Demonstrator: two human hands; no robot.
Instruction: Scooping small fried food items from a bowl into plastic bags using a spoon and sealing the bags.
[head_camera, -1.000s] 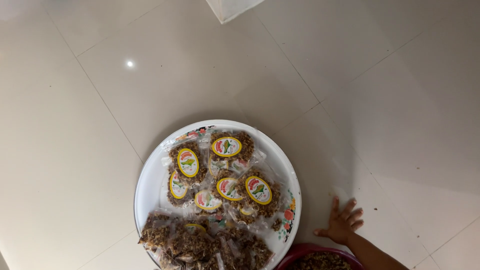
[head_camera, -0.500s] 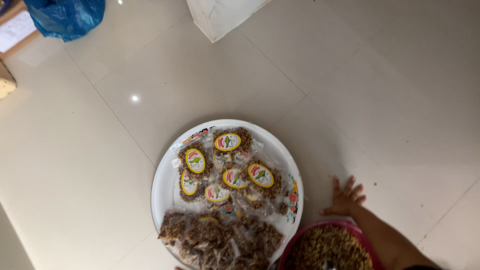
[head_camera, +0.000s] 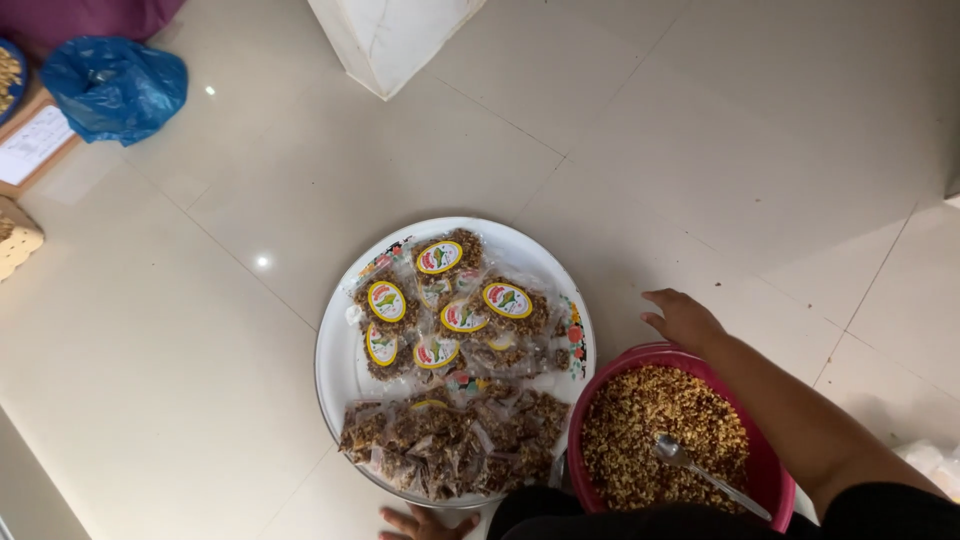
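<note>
Here, nearest our body, our left hand (head_camera: 425, 522) lies flat on the pale tiled floor (head_camera: 700, 150) with fingers spread and holding nothing, just below the near rim of a round white tray (head_camera: 335, 385), perhaps as a prop while we lean forward. Only its fingers show at the bottom edge of the view.

Our right hand (head_camera: 685, 318) reaches forward with fingers loosely curled, resting at or just over the far rim of one pink bowl (head_camera: 780, 480); we cannot tell whether it grips the rim or only touches it. The bowl sits under our right forearm, heaped with a brown crumbly snack mix (head_camera: 640, 420), and one metal spoon (head_camera: 700, 468) lies in the mix, its handle pointing back towards us, handy for scooping.

Between our two hands, the tray holds small clear packets of the same mix. On its near half a row of unlabelled packets (head_camera: 450, 440) lies overlapped, too crowded to count exactly. On its far half we count about seven labelled packets (head_camera: 440, 310), each with an oval yellow-edged sticker facing up, seemingly kept apart from the plain ones.

Far beyond our left hand lie one crumpled blue plastic bag (head_camera: 115, 85) and one board with a sheet of paper (head_camera: 30, 145). Straight ahead, farthest away, stands one white bag (head_camera: 390, 40).
</note>
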